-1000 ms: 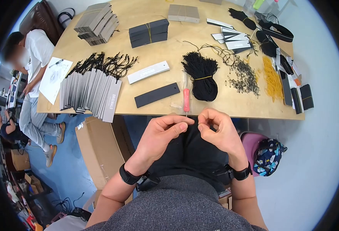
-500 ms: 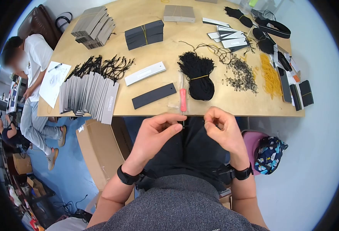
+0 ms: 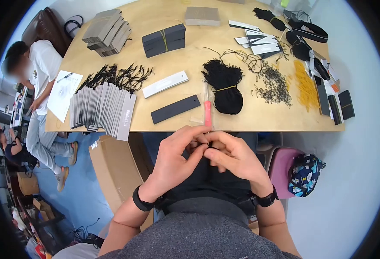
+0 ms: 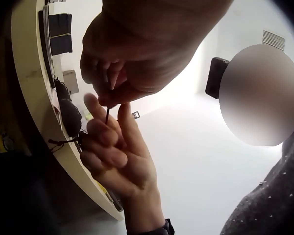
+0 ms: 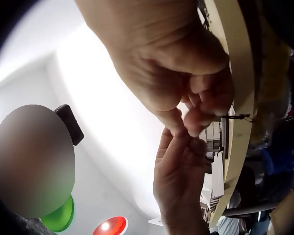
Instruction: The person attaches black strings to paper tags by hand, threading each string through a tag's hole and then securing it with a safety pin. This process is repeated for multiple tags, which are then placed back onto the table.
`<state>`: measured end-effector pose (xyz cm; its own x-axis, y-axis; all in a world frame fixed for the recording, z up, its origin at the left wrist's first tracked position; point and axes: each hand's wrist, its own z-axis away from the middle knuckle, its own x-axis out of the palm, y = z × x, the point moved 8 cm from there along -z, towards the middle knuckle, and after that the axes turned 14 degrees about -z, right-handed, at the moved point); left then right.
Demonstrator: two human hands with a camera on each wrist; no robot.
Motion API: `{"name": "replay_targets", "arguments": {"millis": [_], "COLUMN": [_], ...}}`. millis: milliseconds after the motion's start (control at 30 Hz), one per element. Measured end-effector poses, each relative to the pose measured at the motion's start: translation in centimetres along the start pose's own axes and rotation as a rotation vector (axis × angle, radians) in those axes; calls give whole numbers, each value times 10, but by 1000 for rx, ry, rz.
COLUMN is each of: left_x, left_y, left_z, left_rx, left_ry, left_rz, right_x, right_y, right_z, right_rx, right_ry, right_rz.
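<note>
Both hands meet just off the table's front edge. In the left wrist view, my left hand (image 3: pixel 175 149) pinches a thin black cord (image 4: pixel 107 115) between thumb and finger. That cord runs down to the curled fingers of my right hand (image 3: pixel 239 157), which grip it too. A knotted cord end (image 5: pixel 240 116) sticks out past the right hand in the right wrist view. Fingers hide most of the cord. Right beyond the fingertips lies a red-handled tool (image 3: pixel 207 113) with a thin metal shaft. Behind it sits a banded bundle of black cords (image 3: pixel 228 98).
Grey tags with black cords (image 3: pixel 101 105) fan out at left. A white tag (image 3: pixel 166 84) and a dark tag (image 3: pixel 175 109) lie mid-table. Small dark pins (image 3: pixel 273 86) and yellow rubber bands (image 3: pixel 305 86) are spread at right. Another person (image 3: pixel 43 64) sits at far left.
The hands were apart half a second ago. They have come together, the right moving left, and a black cord now shows between their fingers.
</note>
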<state>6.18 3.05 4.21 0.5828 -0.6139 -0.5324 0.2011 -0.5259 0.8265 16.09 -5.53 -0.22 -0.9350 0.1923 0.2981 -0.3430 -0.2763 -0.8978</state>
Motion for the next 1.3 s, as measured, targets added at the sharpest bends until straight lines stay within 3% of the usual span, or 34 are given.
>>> {"name": "replay_targets", "arguments": {"millis": [133,267,367,400,467,700,767,867,1233,1300], "left_x": [-21,-53,-57,-59,-54,-67,-50,-32,-32,-39], "left_y": [1,-34,-72,-76,-98,-60,-51,-56,-69,-44], "left_z": [-21,-68,-103,-108,-121,-99,-85,-71,-75,-67], "left_rx": [84,284,195,198,24,135,186,146,35,155], "left_ry": [-29,345,316,317,128,261,114,37,37,159], "left_rz": [-168,-697,-809,-809,-808,-741,-758,-728,-560,-639], "right_x": [-22,-28,-27,-26,-28,-31,-31,-29,-26,-26], "right_y": [-2,-9,-8,-7,-6,1,2,2,9,9], "right_z": [7,17,22,24,26,29,27,26,29,30], "right_rx": [-155,-197,-180,-169,-169,-152,-157,-161,-158,-161], "right_ry": [135,214,224,228,237,243,238,231,206,206], "right_rz": [109,45,68,94,86,73,67,86,106,119]}}
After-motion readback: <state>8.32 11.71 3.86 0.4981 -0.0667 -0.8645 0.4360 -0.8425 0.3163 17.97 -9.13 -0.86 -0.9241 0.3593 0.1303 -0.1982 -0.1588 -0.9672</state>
